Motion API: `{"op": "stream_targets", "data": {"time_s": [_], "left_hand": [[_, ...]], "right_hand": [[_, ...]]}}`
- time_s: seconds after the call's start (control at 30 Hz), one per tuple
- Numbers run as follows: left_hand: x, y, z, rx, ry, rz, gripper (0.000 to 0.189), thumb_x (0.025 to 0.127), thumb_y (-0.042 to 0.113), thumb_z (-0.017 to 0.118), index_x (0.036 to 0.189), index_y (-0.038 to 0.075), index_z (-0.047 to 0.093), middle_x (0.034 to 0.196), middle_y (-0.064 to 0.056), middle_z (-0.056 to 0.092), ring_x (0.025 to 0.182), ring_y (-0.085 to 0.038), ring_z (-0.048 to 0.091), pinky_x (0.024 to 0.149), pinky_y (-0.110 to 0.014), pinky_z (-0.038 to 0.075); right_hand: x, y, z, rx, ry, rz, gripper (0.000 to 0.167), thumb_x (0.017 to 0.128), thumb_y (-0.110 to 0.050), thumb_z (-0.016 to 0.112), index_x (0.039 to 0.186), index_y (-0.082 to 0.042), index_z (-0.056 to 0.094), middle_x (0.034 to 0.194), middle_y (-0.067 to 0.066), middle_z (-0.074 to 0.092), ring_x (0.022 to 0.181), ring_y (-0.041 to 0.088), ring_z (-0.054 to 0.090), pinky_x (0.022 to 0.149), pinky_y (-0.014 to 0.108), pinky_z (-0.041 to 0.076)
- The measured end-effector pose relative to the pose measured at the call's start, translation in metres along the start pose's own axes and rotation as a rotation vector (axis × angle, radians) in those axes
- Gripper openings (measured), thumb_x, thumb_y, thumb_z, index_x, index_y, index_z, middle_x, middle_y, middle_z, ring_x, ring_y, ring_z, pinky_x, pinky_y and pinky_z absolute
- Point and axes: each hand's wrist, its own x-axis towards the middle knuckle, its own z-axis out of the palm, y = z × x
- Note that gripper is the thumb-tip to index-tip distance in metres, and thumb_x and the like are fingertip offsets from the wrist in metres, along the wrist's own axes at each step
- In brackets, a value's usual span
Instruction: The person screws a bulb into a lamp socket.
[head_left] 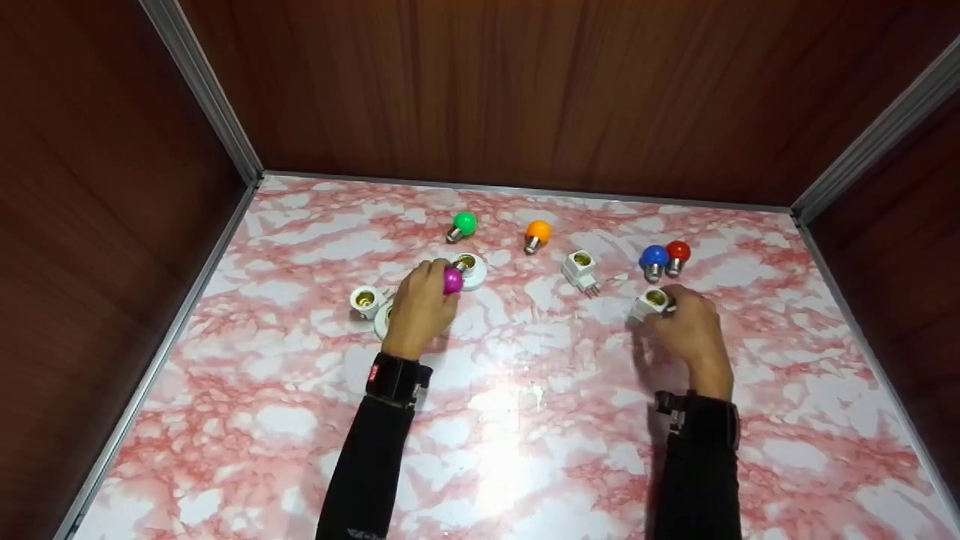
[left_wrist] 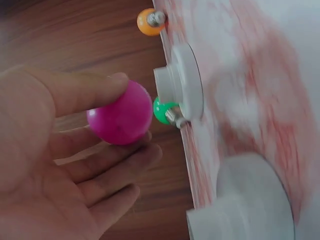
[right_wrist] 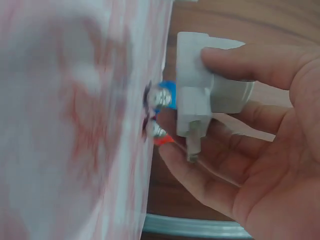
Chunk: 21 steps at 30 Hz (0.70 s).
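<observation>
My left hand pinches a magenta light bulb by its round globe, thumb on one side and fingers on the other. In the head view its metal base lies close to a round white bulb holder; whether they touch I cannot tell. My right hand grips a white plug-in bulb socket, its metal prong showing in the right wrist view and its opening facing up in the head view. Just beyond that hand lie a blue bulb and a red bulb.
Behind the left hand lie a green bulb and an orange bulb. Another plug-in socket lies between the hands. A white socket and a partly hidden round holder sit left of the left hand. Wooden panels enclose the marbled table.
</observation>
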Motion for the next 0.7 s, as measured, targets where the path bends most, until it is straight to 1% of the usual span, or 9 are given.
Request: {"op": "stream_targets", "data": {"time_s": [0.1,0.2,0.33,0.5,0.6,0.7], "left_hand": [[-0.001,0.007,0.004,-0.078,0.002,0.030,0.050,0.093,0.011,0.078,0.138,-0.003,0.061,0.128,-0.023,0.070,0.117,-0.039,0.071,0.107,-0.048,0.059],[-0.002,0.015,0.007,-0.138,-0.012,0.043,0.051,0.093,0.011,0.078,0.140,-0.001,0.061,0.131,-0.021,0.070,0.121,-0.037,0.071,0.110,-0.046,0.058],[-0.002,0.025,0.011,-0.205,-0.042,0.071,0.049,0.093,0.010,0.078,0.138,0.003,0.063,0.134,-0.017,0.070,0.126,-0.033,0.069,0.114,-0.044,0.056],[-0.004,0.038,0.016,-0.327,-0.110,0.132,0.049,0.093,0.011,0.078,0.139,0.003,0.063,0.140,-0.018,0.069,0.131,-0.034,0.067,0.118,-0.044,0.053],[-0.004,0.044,0.018,-0.363,-0.130,0.176,0.048,0.093,0.010,0.079,0.139,0.003,0.064,0.138,-0.018,0.070,0.130,-0.033,0.067,0.116,-0.044,0.054],[-0.004,0.048,0.021,-0.371,-0.136,0.201,0.049,0.093,0.010,0.079,0.140,0.004,0.065,0.135,-0.017,0.070,0.128,-0.031,0.068,0.115,-0.044,0.054]], "right_hand": [[0.002,-0.009,0.008,-0.005,0.041,-0.053,0.056,0.089,-0.011,0.071,0.142,0.003,0.061,0.129,0.031,0.068,0.118,0.047,0.064,0.105,0.064,0.051],[0.004,-0.018,0.017,-0.005,0.072,-0.101,0.056,0.087,-0.009,0.073,0.140,0.004,0.062,0.126,0.031,0.068,0.115,0.047,0.064,0.105,0.063,0.051],[0.006,-0.032,0.026,0.026,0.074,-0.145,0.052,0.088,-0.008,0.074,0.137,0.004,0.062,0.127,0.030,0.068,0.116,0.047,0.066,0.105,0.062,0.052],[0.006,-0.045,0.036,0.074,0.063,-0.173,0.050,0.089,-0.009,0.076,0.136,0.002,0.061,0.131,0.029,0.070,0.116,0.044,0.067,0.104,0.058,0.053],[0.006,-0.051,0.040,0.091,0.069,-0.200,0.049,0.089,-0.006,0.077,0.134,0.002,0.061,0.127,0.027,0.070,0.112,0.041,0.068,0.099,0.054,0.054],[0.007,-0.053,0.044,0.097,0.085,-0.237,0.046,0.087,-0.003,0.078,0.130,0.003,0.062,0.122,0.025,0.071,0.107,0.038,0.067,0.095,0.049,0.053]]}}
